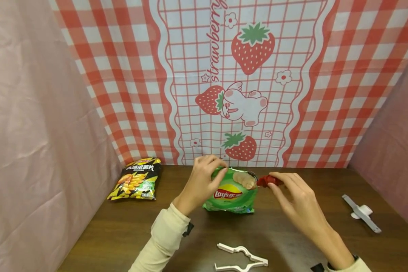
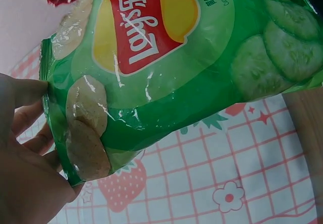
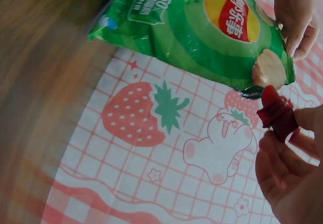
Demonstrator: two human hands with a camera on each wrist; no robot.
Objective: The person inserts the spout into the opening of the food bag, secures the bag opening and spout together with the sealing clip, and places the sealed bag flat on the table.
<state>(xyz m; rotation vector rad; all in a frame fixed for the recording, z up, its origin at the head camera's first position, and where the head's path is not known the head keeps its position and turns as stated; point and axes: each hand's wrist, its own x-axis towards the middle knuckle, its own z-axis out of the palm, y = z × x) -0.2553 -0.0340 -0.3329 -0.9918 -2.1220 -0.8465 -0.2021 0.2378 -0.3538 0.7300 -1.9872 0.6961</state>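
A green Lay's chip bag (image 1: 227,202) stands upright on the table, tilted a little. At its top edge my left hand (image 1: 204,181) pinches the bag; the left wrist view shows the thumb on one side of the crimped edge of the bag (image 2: 151,82) and fingers behind it. My right hand (image 1: 300,200) holds a small red clip (image 3: 278,114) between thumb and fingers. The clip is beside the bag's top right corner, and I cannot tell whether they touch.
A black and yellow chip bag (image 1: 136,179) lies at the back left. A white, tong-shaped clip (image 1: 244,258) lies open near the front. At right rests a grey-white bar with a white knob (image 1: 362,212). A strawberry-print cloth (image 1: 197,56) hangs behind the table (image 1: 122,226).
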